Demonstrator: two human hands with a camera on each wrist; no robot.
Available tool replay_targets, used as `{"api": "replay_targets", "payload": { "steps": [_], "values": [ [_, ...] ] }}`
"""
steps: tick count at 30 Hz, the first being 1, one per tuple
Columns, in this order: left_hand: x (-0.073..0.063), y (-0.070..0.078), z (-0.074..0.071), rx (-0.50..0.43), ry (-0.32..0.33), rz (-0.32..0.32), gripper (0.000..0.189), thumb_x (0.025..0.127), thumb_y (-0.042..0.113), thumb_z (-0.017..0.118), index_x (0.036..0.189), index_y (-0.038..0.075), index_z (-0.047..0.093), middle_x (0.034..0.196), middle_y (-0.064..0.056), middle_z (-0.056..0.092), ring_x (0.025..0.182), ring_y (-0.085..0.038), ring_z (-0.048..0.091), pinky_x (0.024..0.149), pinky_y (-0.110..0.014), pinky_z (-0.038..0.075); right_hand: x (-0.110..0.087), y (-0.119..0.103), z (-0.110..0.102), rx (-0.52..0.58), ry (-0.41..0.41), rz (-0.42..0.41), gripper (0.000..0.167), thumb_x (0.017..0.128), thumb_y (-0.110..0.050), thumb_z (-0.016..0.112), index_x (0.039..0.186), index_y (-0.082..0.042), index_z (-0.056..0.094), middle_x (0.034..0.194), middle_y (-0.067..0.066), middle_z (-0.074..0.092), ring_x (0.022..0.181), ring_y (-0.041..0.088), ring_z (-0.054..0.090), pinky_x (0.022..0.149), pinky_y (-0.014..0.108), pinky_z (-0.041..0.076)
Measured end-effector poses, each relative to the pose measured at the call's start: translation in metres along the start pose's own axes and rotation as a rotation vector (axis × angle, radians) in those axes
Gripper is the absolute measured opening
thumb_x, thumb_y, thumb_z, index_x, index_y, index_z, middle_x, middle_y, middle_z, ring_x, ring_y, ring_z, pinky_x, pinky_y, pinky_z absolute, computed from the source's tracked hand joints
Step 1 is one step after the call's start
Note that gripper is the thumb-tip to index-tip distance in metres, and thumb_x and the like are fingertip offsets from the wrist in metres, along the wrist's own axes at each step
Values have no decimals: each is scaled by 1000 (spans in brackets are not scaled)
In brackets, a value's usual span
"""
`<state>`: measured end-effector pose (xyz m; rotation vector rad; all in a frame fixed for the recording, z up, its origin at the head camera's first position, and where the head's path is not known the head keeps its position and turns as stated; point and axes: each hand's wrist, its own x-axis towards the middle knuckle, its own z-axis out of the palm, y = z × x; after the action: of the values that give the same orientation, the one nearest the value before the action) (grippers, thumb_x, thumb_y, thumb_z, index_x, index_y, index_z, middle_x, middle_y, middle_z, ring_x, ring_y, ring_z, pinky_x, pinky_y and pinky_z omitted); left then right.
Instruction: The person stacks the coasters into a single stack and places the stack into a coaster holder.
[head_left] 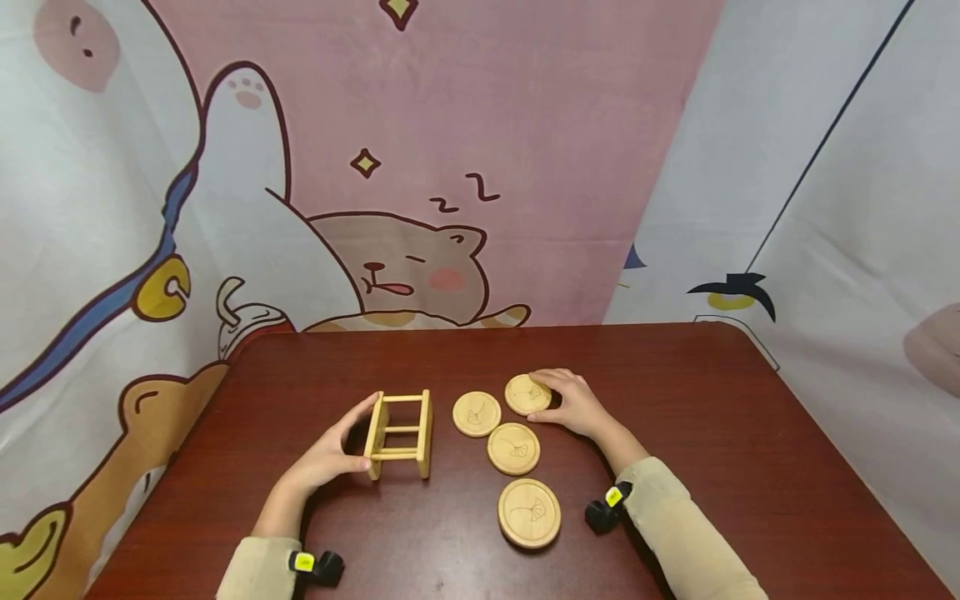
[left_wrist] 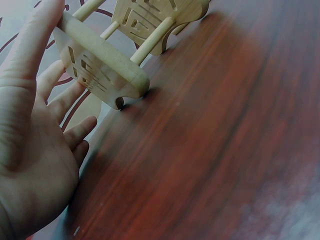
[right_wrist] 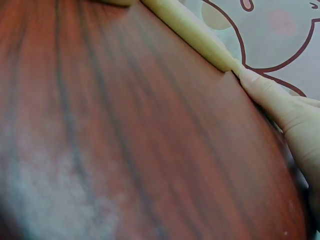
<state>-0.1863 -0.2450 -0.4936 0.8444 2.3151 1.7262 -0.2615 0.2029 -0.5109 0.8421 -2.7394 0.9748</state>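
Wooden rack (head_left: 401, 430), one, head view: two side panels joined by rungs, at the left of the group on the dark red table (head_left: 345, 517). Left hand (head_left: 326, 458): spread across the outer side panel, thumb at the near end, fingers at the far end; a hold that, I would judge, steadies the frame and leaves its inner space unobstructed. Right hand (head_left: 573, 404): thumb and fingers parted to a disc's width, gripping the far right disc (head_left: 527, 395) by its edge, likely because a flat piece offers little else to grasp. Loose, three: left disc (head_left: 477, 414), middle disc (head_left: 513, 449) and, apart, near disc (head_left: 529, 513). All lie face up beside the rack, seemingly for easy reach, each with a leaf-like mark.

Left wrist view: slotted panel (left_wrist: 105, 62), thumb (left_wrist: 20, 75) along its edge, fingers behind its outer face. Whether every foot bears on the table, I cannot tell.

Right wrist view: thumb tip (right_wrist: 250, 80) against the disc's rim, which shows edge-on at table level. The other fingers are mostly out of sight; their contact cannot be told from here.
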Motion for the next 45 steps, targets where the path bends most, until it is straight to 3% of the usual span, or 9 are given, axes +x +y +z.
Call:
{"api": "replay_targets", "payload": {
  "steps": [9,15,32,45],
  "values": [
    [0,2,0,-5,1,-23,101,71,21,85,153,22,25,155,-7,24,139,-14,18,102,-65,5,-1,2,1,43,75,-4,76,71,-40,83,134,-8,56,132,9,55,123,31,43,99,57,25],
    [0,0,-1,-4,3,-24,101,71,20,85,153,22,25,155,-7,25,139,-13,19,102,-65,5,-3,1,1,28,127,-53,76,70,-40,84,132,-4,58,130,12,57,122,33,44,96,60,26],
    [0,0,0,1,8,-33,102,71,19,85,153,23,25,155,-4,25,139,-13,18,101,-66,6,-26,-8,-7,29,150,-25,76,69,-39,85,133,-7,58,130,10,56,124,31,42,99,58,22],
    [0,0,0,-3,9,-24,102,70,17,85,153,22,26,155,-5,25,139,-11,18,101,-66,5,-39,-23,-15,51,186,-78,76,66,-35,87,131,-7,59,128,8,57,122,31,42,96,58,23]
  ]
}}
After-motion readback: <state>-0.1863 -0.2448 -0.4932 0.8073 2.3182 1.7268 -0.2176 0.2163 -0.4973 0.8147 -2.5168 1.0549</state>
